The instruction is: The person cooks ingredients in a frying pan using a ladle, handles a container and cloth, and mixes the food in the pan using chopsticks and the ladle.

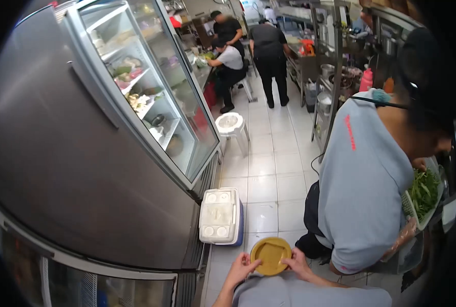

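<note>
A round yellow-brown dish (271,256) is held out in front of my body, near the bottom centre of the head view. My left hand (244,267) pinches its left rim between thumb and fingers. On the opposite rim, my right hand (298,263) grips it with the thumb over the edge. What the dish holds, if anything, cannot be made out. Below it shows the grey shirt front.
A cooler box (219,216) stands on the tiled floor beside a glass-door fridge (151,97). Close on the right, a person in grey (361,189) handles a basket of greens (423,194). Farther off are a white stool (230,123) and several people.
</note>
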Available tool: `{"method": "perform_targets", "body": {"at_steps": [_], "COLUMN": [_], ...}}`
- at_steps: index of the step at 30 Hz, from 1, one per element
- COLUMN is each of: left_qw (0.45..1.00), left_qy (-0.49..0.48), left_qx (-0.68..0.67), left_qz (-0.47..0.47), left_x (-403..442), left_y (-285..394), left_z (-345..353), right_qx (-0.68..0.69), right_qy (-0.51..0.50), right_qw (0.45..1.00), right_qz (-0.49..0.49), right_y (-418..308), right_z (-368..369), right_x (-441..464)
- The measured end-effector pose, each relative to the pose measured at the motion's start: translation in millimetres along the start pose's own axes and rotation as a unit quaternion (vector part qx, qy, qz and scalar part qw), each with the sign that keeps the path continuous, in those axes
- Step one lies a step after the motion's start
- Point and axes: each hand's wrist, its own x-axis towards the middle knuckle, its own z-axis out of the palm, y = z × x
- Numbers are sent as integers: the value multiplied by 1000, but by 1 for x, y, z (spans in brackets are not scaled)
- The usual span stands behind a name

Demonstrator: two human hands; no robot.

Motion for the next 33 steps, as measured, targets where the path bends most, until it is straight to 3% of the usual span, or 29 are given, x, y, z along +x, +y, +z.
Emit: {"method": "perform_targets", "body": {"at_steps": [3,4,6,9,12,14,16,17,20,22,24,26,28,30,32,33], "left_qw": [997,996,989,978,952,964,971,979,988,981,982,983,980,974,956,953], "left_qy": [-49,-52,-111,-191,-283,-252,-217,-185,-134,-114,-117,-117,-101,-117,-114,-124], "left_qx": [-66,-65,-85,-30,33,64,95,85,76,157,148,138,172,191,256,264], "left_qz": [9,-10,-47,-72,-109,-63,-29,-8,-33,6,0,-11,-27,-36,-83,-79], "left_x": [56,63,104,173,232,278,332,346,410,447,478,505,532,551,575,583], "left_y": [39,48,74,89,107,129,113,130,158,173,191,193,188,179,154,145], "left_z": [-15,-19,-26,-38,-51,-68,-102,-110,-131,-141,-142,-143,-150,-150,-150,-145], "right_qx": [-86,-13,-45,1,53,119,3,37,62,175,228,356,395,461,488,524], "right_qy": [33,55,88,135,163,190,296,312,376,414,443,503,527,571,589,616], "right_qw": [990,993,985,976,978,966,947,943,922,890,864,787,751,679,644,588], "right_qz": [-103,-101,-144,-169,-120,-128,-120,-109,-73,-71,-64,-23,-41,-15,13,16], "right_y": [-25,-52,-57,-80,-103,-121,-89,-103,-143,-150,-156,-164,-158,-161,-155,-145], "right_z": [5,20,16,21,17,22,7,12,-1,-13,-32,-55,-88,-122,-166,-188], "right_x": [47,46,77,119,165,206,275,281,349,393,436,473,516,552,583,599]}}
